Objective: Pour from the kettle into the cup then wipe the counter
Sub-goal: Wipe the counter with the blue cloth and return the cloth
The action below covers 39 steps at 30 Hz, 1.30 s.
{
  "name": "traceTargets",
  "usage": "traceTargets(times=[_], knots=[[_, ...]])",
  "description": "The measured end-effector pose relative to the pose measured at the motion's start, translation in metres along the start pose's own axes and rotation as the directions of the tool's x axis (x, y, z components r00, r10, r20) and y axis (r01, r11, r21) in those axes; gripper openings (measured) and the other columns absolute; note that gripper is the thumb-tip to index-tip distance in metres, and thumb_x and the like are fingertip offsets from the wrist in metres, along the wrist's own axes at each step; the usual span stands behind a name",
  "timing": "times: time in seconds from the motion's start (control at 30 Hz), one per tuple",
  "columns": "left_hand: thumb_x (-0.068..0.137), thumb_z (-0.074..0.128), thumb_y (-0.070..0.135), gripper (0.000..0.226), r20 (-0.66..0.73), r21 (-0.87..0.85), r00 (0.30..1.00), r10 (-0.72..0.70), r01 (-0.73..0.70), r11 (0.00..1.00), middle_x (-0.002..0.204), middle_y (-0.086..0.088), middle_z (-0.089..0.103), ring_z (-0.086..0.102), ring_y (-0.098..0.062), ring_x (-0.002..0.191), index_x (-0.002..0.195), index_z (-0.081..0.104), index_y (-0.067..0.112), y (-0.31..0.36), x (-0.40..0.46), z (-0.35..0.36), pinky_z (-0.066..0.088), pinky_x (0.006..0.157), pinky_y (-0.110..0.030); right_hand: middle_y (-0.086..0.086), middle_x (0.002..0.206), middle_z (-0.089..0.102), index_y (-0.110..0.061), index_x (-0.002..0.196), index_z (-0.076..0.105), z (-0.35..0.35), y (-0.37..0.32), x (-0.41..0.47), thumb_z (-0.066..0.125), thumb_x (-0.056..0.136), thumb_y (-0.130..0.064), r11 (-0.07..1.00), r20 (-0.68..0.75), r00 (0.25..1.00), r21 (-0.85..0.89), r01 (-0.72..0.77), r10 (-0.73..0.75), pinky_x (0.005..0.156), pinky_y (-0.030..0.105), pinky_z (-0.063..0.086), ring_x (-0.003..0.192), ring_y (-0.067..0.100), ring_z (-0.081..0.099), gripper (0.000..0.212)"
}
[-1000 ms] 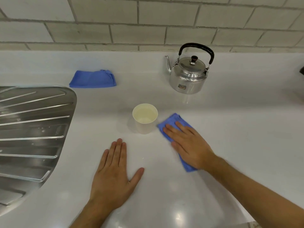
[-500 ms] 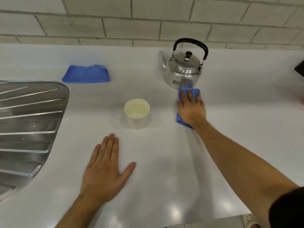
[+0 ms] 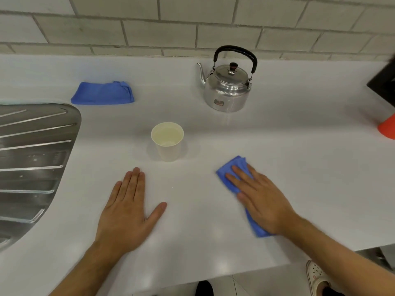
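A shiny metal kettle (image 3: 226, 90) with a black handle stands upright at the back of the white counter (image 3: 277, 146), spout to the left. A pale paper cup (image 3: 167, 141) holding liquid stands in the middle, in front of the kettle. My right hand (image 3: 259, 199) lies flat on a blue cloth (image 3: 232, 167), pressing it onto the counter right of the cup and near the front edge. My left hand (image 3: 128, 212) rests flat on the bare counter, palm down, fingers together and thumb apart, holding nothing.
A second folded blue cloth (image 3: 102, 93) lies at the back left. A steel sink drainboard (image 3: 30, 163) fills the left side. An orange object (image 3: 388, 127) and a dark object (image 3: 384, 82) sit at the right edge. A tiled wall runs behind.
My right hand has slid the blue cloth from just in front of the kettle back toward me and to the right. My left hand has stayed flat on the counter.
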<state>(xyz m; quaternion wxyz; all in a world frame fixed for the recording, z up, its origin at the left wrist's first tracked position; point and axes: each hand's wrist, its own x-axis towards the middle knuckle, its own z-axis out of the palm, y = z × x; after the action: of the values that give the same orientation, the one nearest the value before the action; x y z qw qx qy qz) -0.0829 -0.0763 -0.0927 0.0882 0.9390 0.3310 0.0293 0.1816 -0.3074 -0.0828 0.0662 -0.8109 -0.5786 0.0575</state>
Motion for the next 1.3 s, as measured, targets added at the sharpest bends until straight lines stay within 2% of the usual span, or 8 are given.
traceTargets(times=[0.13, 0.23, 0.3, 0.53, 0.63, 0.9, 1.07, 1.3], knots=[[0.084, 0.009, 0.074, 0.092, 0.001, -0.012, 1.000, -0.001, 0.001, 1.000, 0.161, -0.003, -0.006, -0.011, -0.012, 0.146, 0.150, -0.008, 0.012, 0.000, 0.000, 0.000, 0.000, 0.120, -0.035, 0.006, 0.161, 0.027, -0.018, 0.153, 0.030, -0.007, 0.058, 0.053, 0.027, 0.106, -0.033, 0.972, -0.053, 0.972, -0.042, -0.231, 0.229, 0.118, 0.042, 0.022, 0.148, 0.033, 0.026, 0.050], [0.085, 0.009, 0.074, 0.091, 0.001, -0.007, 1.000, 0.004, -0.004, 1.000, 0.160, -0.002, -0.006, -0.011, -0.012, 0.146, 0.150, -0.008, 0.012, 0.000, 0.001, 0.000, 0.000, 0.120, -0.035, 0.007, 0.164, 0.018, -0.019, 0.156, 0.019, -0.014, 0.092, 0.105, 0.007, 0.102, -0.044, 0.931, -0.031, 0.933, -0.062, -0.359, 0.358, 0.119, 0.046, 0.018, 0.149, 0.031, 0.019, 0.061], [0.085, 0.009, 0.074, 0.091, 0.003, -0.008, 1.000, 0.009, -0.009, 1.000, 0.160, -0.002, -0.006, -0.011, -0.012, 0.146, 0.150, -0.007, 0.012, 0.000, 0.001, 0.000, 0.000, 0.120, -0.035, 0.005, 0.164, 0.018, -0.024, 0.155, 0.023, -0.020, 0.104, 0.136, 0.019, 0.103, -0.046, 0.910, -0.061, 0.908, -0.009, -0.415, 0.414, 0.120, 0.050, 0.018, 0.149, 0.035, 0.018, 0.057], [0.084, 0.007, 0.074, 0.091, 0.004, 0.010, 1.000, 0.007, -0.007, 1.000, 0.160, -0.003, -0.007, -0.010, -0.013, 0.146, 0.149, -0.010, 0.013, 0.000, 0.002, -0.001, -0.001, 0.120, -0.034, 0.001, 0.162, 0.027, -0.030, 0.153, 0.031, -0.021, 0.098, 0.140, 0.033, 0.106, -0.032, 0.978, -0.035, 0.977, 0.020, -0.209, 0.209, 0.115, 0.047, 0.028, 0.146, 0.037, 0.026, 0.047], [0.084, 0.006, 0.075, 0.092, 0.004, 0.006, 1.000, 0.001, -0.001, 1.000, 0.161, -0.003, -0.006, -0.010, -0.013, 0.146, 0.150, -0.009, 0.012, 0.000, 0.002, 0.000, -0.001, 0.119, -0.034, 0.002, 0.159, 0.033, -0.026, 0.150, 0.037, -0.017, 0.067, 0.090, 0.039, 0.104, -0.029, 0.992, -0.045, 0.993, 0.057, -0.110, 0.112, 0.113, 0.046, 0.030, 0.146, 0.036, 0.027, 0.047], [0.090, 0.016, 0.065, 0.083, 0.013, -0.188, 1.000, 0.018, -0.015, 0.982, 0.161, -0.004, -0.003, -0.005, -0.011, 0.146, 0.150, -0.003, 0.010, -0.001, -0.004, -0.007, -0.003, 0.118, -0.028, -0.011, 0.164, 0.015, -0.036, 0.155, 0.019, 0.009, -0.074, 0.013, 0.017, 0.099, -0.053, 0.974, 0.012, 0.974, -0.003, -0.228, 0.228, 0.118, 0.040, 0.022, 0.152, 0.029, 0.009, 0.059], [0.099, 0.033, 0.035, 0.059, 0.000, -0.545, 0.998, -0.066, 0.055, 0.836, 0.160, 0.005, 0.007, 0.001, 0.002, 0.140, 0.150, 0.008, 0.019, -0.005, -0.021, -0.018, 0.001, 0.114, -0.020, -0.009, 0.165, 0.009, -0.036, 0.156, 0.011, 0.025, -0.155, 0.019, 0.011, 0.097, -0.058, 0.974, 0.027, 0.974, 0.019, -0.227, 0.226, 0.122, 0.041, 0.009, 0.152, 0.030, 0.001, 0.063], [0.101, 0.033, 0.021, 0.051, -0.065, -0.613, 0.990, -0.126, 0.060, 0.788, 0.152, 0.017, 0.010, 0.007, 0.003, 0.141, 0.149, 0.015, 0.023, -0.050, -0.065, -0.032, 0.004, 0.115, -0.020, -0.004, 0.166, -0.002, -0.032, 0.157, 0.005, 0.049, -0.273, 0.070, 0.014, 0.099, -0.056, 0.976, 0.040, 0.992, 0.175, -0.128, 0.123, 0.122, 0.044, -0.005, 0.151, 0.031, -0.011, 0.063]])
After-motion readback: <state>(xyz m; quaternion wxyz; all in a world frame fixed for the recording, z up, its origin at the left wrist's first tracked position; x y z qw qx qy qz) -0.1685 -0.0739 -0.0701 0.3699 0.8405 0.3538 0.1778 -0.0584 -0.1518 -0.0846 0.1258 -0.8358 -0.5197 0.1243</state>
